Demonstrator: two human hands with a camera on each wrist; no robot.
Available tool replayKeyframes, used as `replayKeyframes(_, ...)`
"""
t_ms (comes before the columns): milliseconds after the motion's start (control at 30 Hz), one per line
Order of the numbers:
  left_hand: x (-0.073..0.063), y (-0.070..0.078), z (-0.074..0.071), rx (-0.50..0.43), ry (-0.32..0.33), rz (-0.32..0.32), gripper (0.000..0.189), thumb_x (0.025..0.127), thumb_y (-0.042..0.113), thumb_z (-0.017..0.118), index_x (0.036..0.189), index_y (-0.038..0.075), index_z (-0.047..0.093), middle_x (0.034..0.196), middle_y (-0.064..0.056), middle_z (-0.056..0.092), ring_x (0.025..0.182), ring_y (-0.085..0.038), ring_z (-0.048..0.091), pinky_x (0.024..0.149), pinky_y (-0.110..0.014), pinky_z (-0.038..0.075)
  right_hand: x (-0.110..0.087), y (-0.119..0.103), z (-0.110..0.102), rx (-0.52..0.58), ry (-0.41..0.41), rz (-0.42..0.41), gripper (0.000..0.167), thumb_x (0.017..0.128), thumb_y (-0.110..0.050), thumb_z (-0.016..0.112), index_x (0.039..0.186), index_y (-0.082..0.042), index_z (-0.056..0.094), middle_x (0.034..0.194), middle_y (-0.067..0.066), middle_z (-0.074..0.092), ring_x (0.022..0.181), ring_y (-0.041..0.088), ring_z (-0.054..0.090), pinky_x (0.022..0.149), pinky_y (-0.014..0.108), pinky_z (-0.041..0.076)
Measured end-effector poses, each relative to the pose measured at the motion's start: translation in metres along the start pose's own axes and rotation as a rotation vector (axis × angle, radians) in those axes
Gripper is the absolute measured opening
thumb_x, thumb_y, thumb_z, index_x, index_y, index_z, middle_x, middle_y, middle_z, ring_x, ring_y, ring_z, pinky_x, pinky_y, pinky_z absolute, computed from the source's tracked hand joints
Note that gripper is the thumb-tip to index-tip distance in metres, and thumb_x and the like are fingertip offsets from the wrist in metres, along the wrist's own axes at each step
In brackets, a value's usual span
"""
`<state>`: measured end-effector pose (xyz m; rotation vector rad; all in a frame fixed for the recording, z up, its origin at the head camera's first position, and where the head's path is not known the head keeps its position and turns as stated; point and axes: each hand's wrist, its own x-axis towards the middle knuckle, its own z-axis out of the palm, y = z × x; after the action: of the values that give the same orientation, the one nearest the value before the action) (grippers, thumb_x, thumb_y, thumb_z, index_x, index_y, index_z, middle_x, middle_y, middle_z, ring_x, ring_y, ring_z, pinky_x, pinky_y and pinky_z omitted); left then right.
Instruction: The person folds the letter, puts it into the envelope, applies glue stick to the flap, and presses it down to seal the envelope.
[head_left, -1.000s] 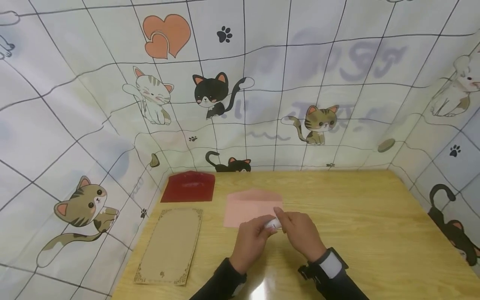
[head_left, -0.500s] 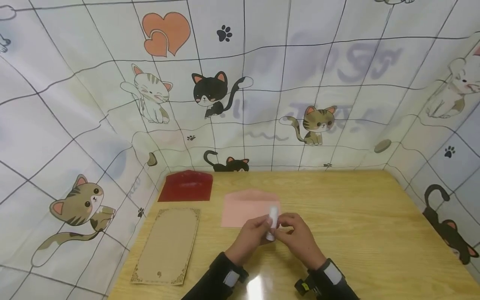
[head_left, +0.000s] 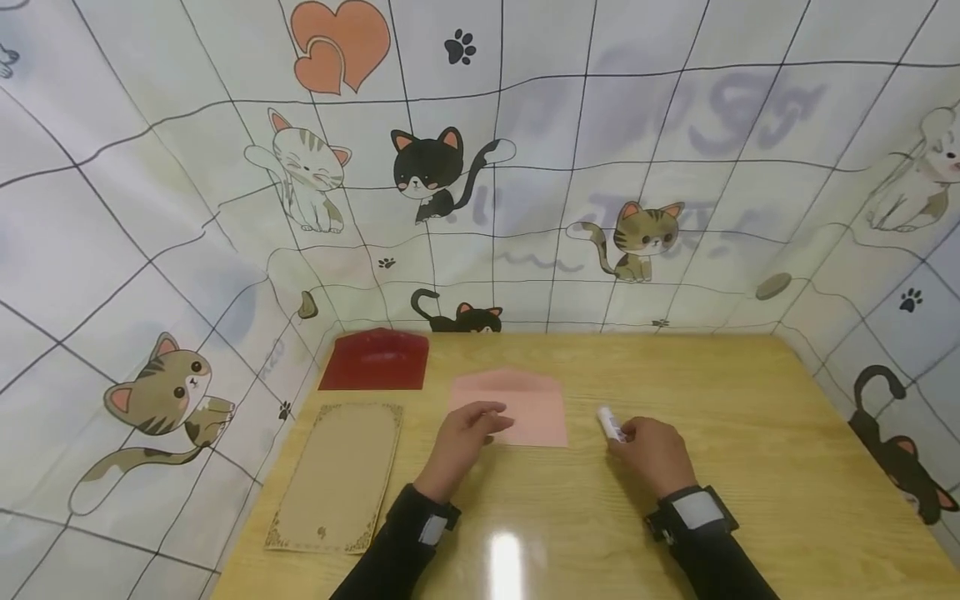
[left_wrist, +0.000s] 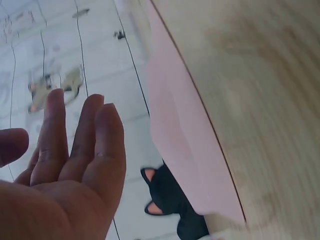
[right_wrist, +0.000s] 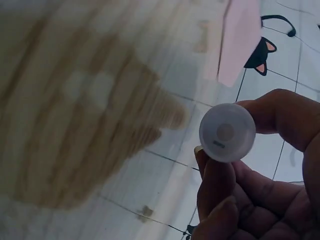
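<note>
While the right hand point(head_left: 654, 454) is pinching a white tube point(head_left: 611, 423), the left hand point(head_left: 463, 437) is reaching over the pink envelope point(head_left: 536, 408).

Right of centre in the head view, the tube is leaning toward the upper left, its round end facing the camera in the right wrist view; whether it is touching the desk point(head_left: 750, 417), one cannot tell. At mid-frame, the pink envelope is lying on the desk, the left hand covering its lower left corner with fingers relaxed and slightly spread. Left of centre, a red envelope point(head_left: 377, 360) is lying above a bordered sheet point(head_left: 337, 475), which is occupying the lower left.
</note>
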<state>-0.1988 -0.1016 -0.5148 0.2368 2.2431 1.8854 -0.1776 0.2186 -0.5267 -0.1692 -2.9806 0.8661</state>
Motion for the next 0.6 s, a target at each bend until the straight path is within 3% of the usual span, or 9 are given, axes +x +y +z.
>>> replayKeyframes(100,0.001,-0.001,-0.008,0.023,0.073,-0.013,0.035,0.113,0.022,0.067,0.140,0.000,0.076,0.129,-0.014,0.085,0.127,-0.032,0.080,0.106,-0.046,0.064,0.004,0.005,-0.002,-0.012,-0.044,0.013,0.041,0.092,-0.023,0.084,0.114,0.012,0.081,0.098,0.020,0.083,0.077,0.024,0.069,0.065,0.036,0.053)
replayKeyframes(233,0.003,-0.002,-0.015,0.097,0.108,0.007,0.032,0.112,0.019,0.069,0.137,0.000,0.077,0.129,-0.013,0.085,0.125,-0.030,0.080,0.100,-0.034,0.062,0.003,0.009,-0.003,-0.001,-0.065,0.030,0.040,0.094,-0.023,0.083,0.111,0.012,0.081,0.097,0.020,0.083,0.077,0.024,0.066,0.065,0.034,0.051)
replayKeyframes(333,0.005,-0.002,-0.022,0.198,0.147,0.045,0.029,0.111,0.014,0.070,0.135,0.000,0.077,0.129,-0.015,0.085,0.125,-0.034,0.080,0.102,-0.039,0.065,0.003,0.008,-0.003,0.002,-0.052,0.023,0.042,0.096,-0.026,0.083,0.112,0.013,0.080,0.097,0.021,0.082,0.077,0.024,0.066,0.065,0.034,0.051)
replayKeyframes(467,0.017,-0.006,-0.034,0.443,0.239,0.110,0.035,0.104,0.009,0.078,0.138,0.001,0.076,0.137,-0.020,0.081,0.131,-0.042,0.076,0.110,-0.058,0.063,0.005,-0.004,-0.002,-0.075,0.059,-0.066,0.053,0.096,-0.032,0.088,0.121,0.014,0.076,0.108,0.030,0.079,0.083,0.035,0.074,0.063,0.044,0.059)
replayKeyframes(500,0.024,-0.009,-0.035,0.540,0.258,0.134,0.041,0.101,0.010,0.082,0.140,0.001,0.074,0.141,-0.021,0.079,0.135,-0.043,0.074,0.113,-0.060,0.061,0.009,-0.010,0.000,-0.106,0.093,-0.107,0.056,0.095,-0.032,0.090,0.124,0.013,0.074,0.112,0.032,0.077,0.089,0.041,0.074,0.066,0.049,0.062)
replayKeyframes(533,0.039,-0.024,-0.039,0.641,0.268,0.182,0.051,0.099,0.017,0.086,0.147,0.004,0.071,0.150,-0.020,0.075,0.142,-0.043,0.070,0.118,-0.059,0.058,0.014,-0.017,0.004,-0.146,0.127,-0.156,0.061,0.093,-0.031,0.093,0.129,0.013,0.073,0.119,0.034,0.076,0.098,0.045,0.075,0.072,0.054,0.064)
replayKeyframes(600,0.059,-0.034,-0.037,0.838,0.261,0.231,0.074,0.092,0.020,0.094,0.158,0.005,0.062,0.163,-0.022,0.065,0.153,-0.047,0.060,0.124,-0.064,0.053,0.029,-0.032,0.017,-0.223,0.157,-0.267,0.068,0.089,-0.028,0.097,0.137,0.012,0.070,0.134,0.035,0.072,0.119,0.052,0.072,0.089,0.064,0.065)
